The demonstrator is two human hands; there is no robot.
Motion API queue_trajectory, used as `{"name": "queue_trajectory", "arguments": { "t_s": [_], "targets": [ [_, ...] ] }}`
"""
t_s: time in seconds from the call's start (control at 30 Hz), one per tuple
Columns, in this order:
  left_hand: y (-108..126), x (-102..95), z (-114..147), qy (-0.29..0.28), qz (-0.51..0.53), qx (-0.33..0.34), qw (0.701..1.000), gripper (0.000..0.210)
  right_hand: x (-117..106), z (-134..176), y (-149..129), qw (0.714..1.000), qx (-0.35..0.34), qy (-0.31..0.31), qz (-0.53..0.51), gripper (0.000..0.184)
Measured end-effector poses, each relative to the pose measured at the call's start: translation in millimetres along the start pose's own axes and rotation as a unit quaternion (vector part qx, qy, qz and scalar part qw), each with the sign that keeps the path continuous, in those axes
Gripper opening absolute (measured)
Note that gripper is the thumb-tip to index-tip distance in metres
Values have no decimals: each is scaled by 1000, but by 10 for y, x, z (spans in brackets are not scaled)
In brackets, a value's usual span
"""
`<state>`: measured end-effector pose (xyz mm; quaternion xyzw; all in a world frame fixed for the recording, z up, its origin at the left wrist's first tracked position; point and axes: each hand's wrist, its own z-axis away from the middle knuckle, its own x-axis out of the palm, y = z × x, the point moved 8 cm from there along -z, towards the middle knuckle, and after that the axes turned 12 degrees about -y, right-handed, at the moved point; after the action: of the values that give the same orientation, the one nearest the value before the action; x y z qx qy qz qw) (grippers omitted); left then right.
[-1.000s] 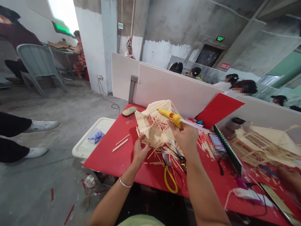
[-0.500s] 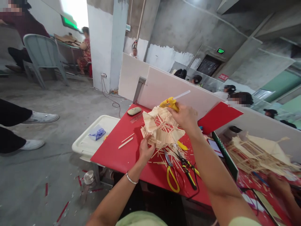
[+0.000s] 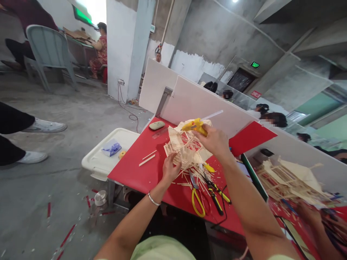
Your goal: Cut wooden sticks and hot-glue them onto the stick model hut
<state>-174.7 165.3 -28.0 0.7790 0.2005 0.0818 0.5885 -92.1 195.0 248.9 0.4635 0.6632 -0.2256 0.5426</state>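
Observation:
A model built of thin wooden sticks (image 3: 189, 154), with slatted roof-like panels around an open lattice middle, sits on the red tabletop (image 3: 130, 171). My left hand (image 3: 171, 169) is at its near left edge, with thumb and fingers closed on the rim; the fingertips are partly hidden. My right hand (image 3: 215, 141) grips a yellow hot glue gun (image 3: 194, 125) above the far side of the model. A translucent glue stick (image 3: 213, 115) pokes out of the gun's back. The nozzle points left, and whether it touches the sticks I cannot tell.
Loose sticks (image 3: 187, 180), yellow-handled scissors (image 3: 197, 198) and pliers (image 3: 215, 200) lie nearer me. An oval case (image 3: 156, 125) rests at the far left. White partitions (image 3: 195, 104) stand behind. To the right, a co-worker's hand (image 3: 307, 213) is beside another stick model (image 3: 287, 178).
The glue gun has shifted slightly left and lower over the model. My left hand keeps its place at the model's edge. The whole view has tilted a little.

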Motion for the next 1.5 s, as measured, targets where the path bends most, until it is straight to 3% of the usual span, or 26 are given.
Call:
{"name": "queue_trajectory", "arguments": {
  "t_s": [0.2, 0.43, 0.77, 0.97, 1.13, 1.37, 1.5],
  "targets": [
    [7, -23, 6, 15, -8, 5, 1000, 49, 293, 49, -420, 997, -49, -38, 40, 43],
    [-27, -4, 6, 20, 1, 27, 999, 47, 456, 25, -658, 995, -58, -59, 52, 39],
    [-65, 1, -8, 16, -2, 24, 1000, 49, 338, 78, -794, 993, -62, 6, 96, 36],
    [-51, -26, 7, 21, 6, 30, 999, 50, 443, 77, -915, 993, -88, -40, 69, 37],
    [-43, -43, 19, 18, 4, 14, 1000, 51, 289, -10, -859, 993, -53, 12, 100, 35],
    [-35, -57, 22, 25, 6, 11, 1000, 51, 384, -92, -913, 991, -49, -17, 123, 32],
    [-26, -53, 31, 19, 8, 25, 999, 51, 319, -89, -953, 993, -61, -3, 102, 36]
  ]
}}
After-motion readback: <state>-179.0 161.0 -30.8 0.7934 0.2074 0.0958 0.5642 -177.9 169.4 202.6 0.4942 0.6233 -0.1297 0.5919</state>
